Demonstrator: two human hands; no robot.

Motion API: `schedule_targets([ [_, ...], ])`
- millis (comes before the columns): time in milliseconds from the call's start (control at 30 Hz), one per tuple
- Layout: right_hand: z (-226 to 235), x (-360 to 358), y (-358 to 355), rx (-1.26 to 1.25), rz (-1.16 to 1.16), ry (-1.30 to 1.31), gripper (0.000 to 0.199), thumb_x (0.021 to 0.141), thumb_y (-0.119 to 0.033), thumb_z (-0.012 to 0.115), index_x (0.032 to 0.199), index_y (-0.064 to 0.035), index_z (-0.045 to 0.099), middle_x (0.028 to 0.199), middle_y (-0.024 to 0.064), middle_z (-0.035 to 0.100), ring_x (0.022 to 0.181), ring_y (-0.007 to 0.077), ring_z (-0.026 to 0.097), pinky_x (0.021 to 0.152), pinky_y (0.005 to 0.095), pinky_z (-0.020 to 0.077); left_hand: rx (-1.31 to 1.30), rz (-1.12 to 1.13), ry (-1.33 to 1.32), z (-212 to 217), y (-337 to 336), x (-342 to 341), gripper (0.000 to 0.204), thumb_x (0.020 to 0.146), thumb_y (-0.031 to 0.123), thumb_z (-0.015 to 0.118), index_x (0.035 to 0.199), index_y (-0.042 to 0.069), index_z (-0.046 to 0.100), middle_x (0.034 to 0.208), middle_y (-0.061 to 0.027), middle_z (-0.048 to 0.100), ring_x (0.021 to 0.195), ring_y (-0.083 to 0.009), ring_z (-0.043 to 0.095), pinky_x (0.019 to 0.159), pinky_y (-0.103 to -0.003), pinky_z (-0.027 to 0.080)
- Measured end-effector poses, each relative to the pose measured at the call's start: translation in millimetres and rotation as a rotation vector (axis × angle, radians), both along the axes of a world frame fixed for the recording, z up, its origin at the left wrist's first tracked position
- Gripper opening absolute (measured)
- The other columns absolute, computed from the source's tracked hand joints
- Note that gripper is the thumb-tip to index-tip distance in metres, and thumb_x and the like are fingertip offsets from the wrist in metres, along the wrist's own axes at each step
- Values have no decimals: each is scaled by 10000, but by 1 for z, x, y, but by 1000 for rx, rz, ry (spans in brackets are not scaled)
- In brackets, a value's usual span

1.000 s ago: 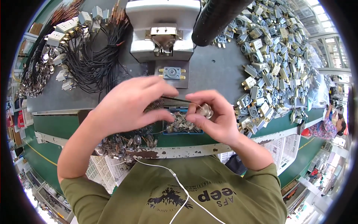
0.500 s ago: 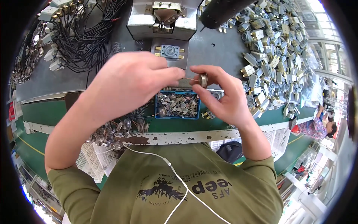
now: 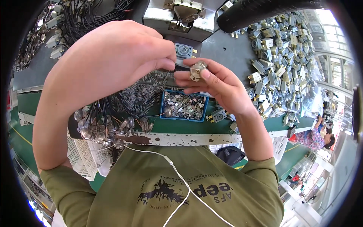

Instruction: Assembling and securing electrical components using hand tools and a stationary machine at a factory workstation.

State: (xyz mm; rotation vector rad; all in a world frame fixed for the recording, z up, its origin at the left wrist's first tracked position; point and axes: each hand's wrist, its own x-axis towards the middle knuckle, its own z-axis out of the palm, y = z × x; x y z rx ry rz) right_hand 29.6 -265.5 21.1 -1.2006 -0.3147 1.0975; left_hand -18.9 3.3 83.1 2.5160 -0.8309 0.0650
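Between the thumb and fingers of my right hand (image 3: pixel 223 85) is a round metal capsule (image 3: pixel 197 71), its face with a small centre stud turned up. A thin tube runs from it toward my left hand (image 3: pixel 132 49), whose fingertips are pinched together around the tube's end; the fingers partly hide it. Just beyond my hands lies a grey switch housing (image 3: pixel 184 50) with brass terminals, partly covered by my left hand. Below them stands a blue tray (image 3: pixel 183 119) of small metal parts, with another round capsule (image 3: pixel 168 112) at its left edge.
A metal fixture (image 3: pixel 181 19) stands at the back beside a thick black tube (image 3: pixel 261 13). Many grey housings (image 3: pixel 280 72) are heaped at right. Coil springs (image 3: pixel 138 94) and hanging capsules (image 3: pixel 87 132) lie at left, black cables (image 3: pixel 85 22) behind. A person (image 3: pixel 315 136) sits far right.
My right hand has turned the capsule from edge-on to face-up and moved it slightly up and left. My left hand has shifted left and up, uncovering the springs.
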Motion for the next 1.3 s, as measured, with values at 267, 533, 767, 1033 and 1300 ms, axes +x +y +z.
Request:
schedule_targets([
  [267,3,-27,10,-169,-383,-469,396,1047,-56,600,1418,70,542,1233,193,710,1058,200,713,959,322,562,-3,85,44,-11,-2,-12,125,877,169,741,956,77,713,794,-81,666,765,-297,667,676,-414,525],
  [533,21,-8,1,-288,-170,-974,426,937,47,686,1357,29,622,1192,183,733,1061,230,722,943,351,579,-45,12,61,-8,8,-7,106,920,175,674,957,78,696,809,-109,695,786,-334,687,697,-435,544],
  [767,10,-8,8,397,-355,-348,286,996,-86,675,1255,33,664,1279,236,692,1190,322,684,991,451,572,-375,29,114,-18,0,-8,165,875,78,753,1039,61,738,796,-84,700,711,-259,684,652,-363,537],
  [1033,56,23,5,-342,445,-954,129,967,-53,677,1065,30,669,950,107,733,851,203,707,805,334,551,58,-59,-51,-31,-6,-16,88,850,129,664,929,94,680,798,-49,683,812,-259,695,721,-393,552],
  [1300,3,-39,1,-2,-483,-617,464,984,-61,708,1405,37,540,1093,139,727,1003,219,728,895,344,608,-100,126,-165,-29,-31,-15,203,857,265,777,935,102,684,735,-44,637,731,-257,665,657,-372,531],
])
